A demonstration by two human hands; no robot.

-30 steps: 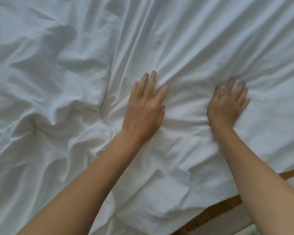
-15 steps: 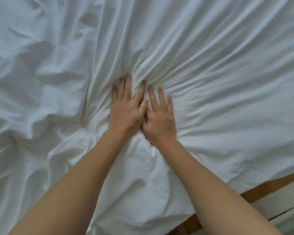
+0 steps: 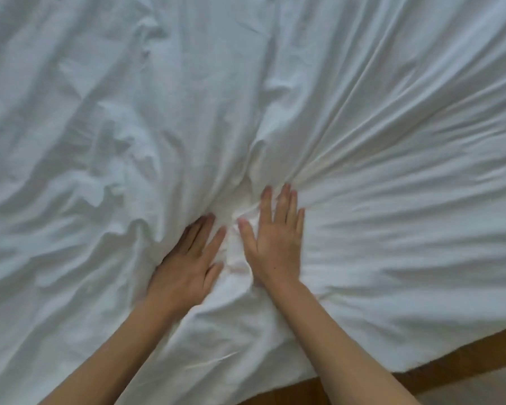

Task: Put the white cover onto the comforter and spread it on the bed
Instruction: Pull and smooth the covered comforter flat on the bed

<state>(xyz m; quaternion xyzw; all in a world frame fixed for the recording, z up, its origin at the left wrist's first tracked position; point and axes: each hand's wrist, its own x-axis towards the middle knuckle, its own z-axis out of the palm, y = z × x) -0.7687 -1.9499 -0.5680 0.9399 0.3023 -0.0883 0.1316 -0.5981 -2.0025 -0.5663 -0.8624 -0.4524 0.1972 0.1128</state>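
Smoothing is the step in hand: the white cover (image 3: 362, 141) already fills nearly the whole view, lying across the bed with a strip of wooden floor (image 3: 450, 355) showing at five o'clock. Both hands lie flat, palms down, on the cloth near the centre. The left hand (image 3: 184, 270) has straight fingers pointing toward one o'clock; the right hand (image 3: 278, 244), just beside it at its three o'clock, has fingers spread toward twelve. Neither grips anything; they only press.

Creases fan out from the right fingertips toward two and three o'clock, and a bunched ridge rises between the hands toward twelve. To do this well, I judge the palms should sweep apart and outward, carrying slack toward the edges rather than gathering it to the middle, with light even pressure so the filling is not dragged. The rumpled area at nine o'clock will likely need separate strokes.

As a container, the cover presumably holds the comforter; the comforter itself cannot be seen.
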